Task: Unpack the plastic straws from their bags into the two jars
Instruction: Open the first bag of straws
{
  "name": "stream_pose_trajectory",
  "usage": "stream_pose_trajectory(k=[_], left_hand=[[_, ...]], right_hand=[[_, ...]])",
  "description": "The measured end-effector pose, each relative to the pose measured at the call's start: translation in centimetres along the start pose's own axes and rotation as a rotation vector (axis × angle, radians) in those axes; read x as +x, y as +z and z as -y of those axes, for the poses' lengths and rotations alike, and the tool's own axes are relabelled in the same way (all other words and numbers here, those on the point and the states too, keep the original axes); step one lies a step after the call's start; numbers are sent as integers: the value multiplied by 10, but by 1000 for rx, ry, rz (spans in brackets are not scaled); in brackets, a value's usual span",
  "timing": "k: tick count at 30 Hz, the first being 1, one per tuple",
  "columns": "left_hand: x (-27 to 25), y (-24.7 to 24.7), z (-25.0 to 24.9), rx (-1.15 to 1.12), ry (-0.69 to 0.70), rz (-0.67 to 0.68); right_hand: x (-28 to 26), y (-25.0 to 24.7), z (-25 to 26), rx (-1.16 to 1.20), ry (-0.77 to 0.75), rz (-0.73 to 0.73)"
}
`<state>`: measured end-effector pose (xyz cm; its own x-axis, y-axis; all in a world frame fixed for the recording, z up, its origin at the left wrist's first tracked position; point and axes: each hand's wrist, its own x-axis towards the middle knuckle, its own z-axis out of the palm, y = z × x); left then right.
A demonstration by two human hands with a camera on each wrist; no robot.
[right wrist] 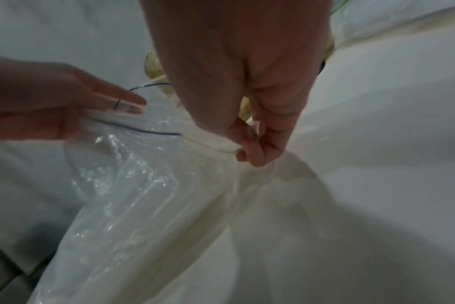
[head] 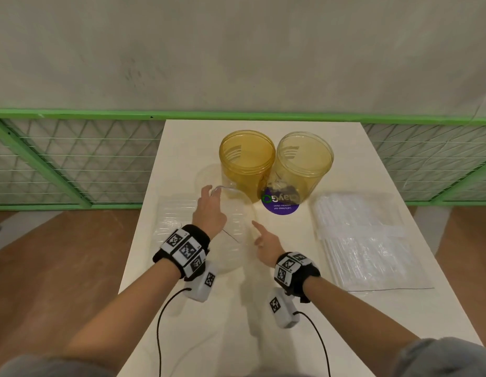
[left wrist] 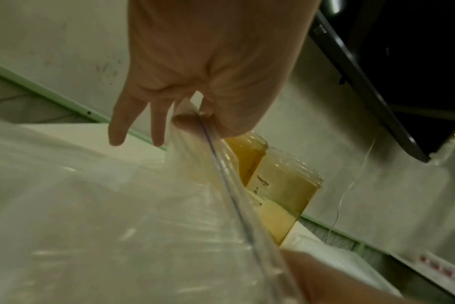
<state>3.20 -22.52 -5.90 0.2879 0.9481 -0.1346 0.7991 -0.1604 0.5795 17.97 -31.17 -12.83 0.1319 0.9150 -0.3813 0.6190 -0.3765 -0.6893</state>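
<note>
white table [head: 263, 308] against green mesh fence [head: 73, 159], grey wall [head: 236, 50] beyond.

Two amber jars [head: 276, 164] — three straw bags [head: 364, 240].

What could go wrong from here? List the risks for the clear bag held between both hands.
1. The left hand and right hand pinch only the rim of the clear plastic zip bag; the thin film may slip or tear.
2. The bag hangs close to the two empty amber plastic jars; a swing might tip one.
3. With the mouth open, any straws inside could spill onto the white table; whether it holds straws cannot be told.
</note>
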Motion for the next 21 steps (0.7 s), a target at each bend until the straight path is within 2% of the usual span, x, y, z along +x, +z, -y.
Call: stream_pose_trajectory(k=[2,3,5,6,7,9,11,13,15,16,18,19,20,21], left_hand=[[-4,-1,0,160,109,-84],[-5,1,0,195,190,-66],[-6,5,0,165,288,66],[-6,5,-1,114,289,107],[-4,2,-2,52,277,91],[1,-3,-5,-42,246,-21],[4,-7,-6,-64,208,-69],[4,-9,-10,-104,191,-89],[1,-12,-16,-157,232,-97],[-2,-14,-18,-176,255,-99],[-5,-18,-19,-203,252,-102],[-6,-19,-20,-212,239,-105],[-7,-19,-21,-210,236,-109],[-8,-19,-23,-195,243,-112]], right_hand=[[2,-4,1,54,-33,-58],[2,-3,3,72,-74,-77],[-1,-1,7,38,-151,-54],[-3,0,8,8,-173,-13],[-5,0,5,-15,-166,29],[-7,-2,-1,11,-55,75],[-7,-3,-7,-12,51,61],[-8,-4,-7,-163,58,105],[-8,-7,-1,-370,19,162],[-8,-11,5,-468,-7,105],[-6,-19,18,-526,-47,-158],[-4,-23,26,-470,-86,-291],[0,-25,33,-391,-164,-364],[5,-25,40,-310,-264,-361]])
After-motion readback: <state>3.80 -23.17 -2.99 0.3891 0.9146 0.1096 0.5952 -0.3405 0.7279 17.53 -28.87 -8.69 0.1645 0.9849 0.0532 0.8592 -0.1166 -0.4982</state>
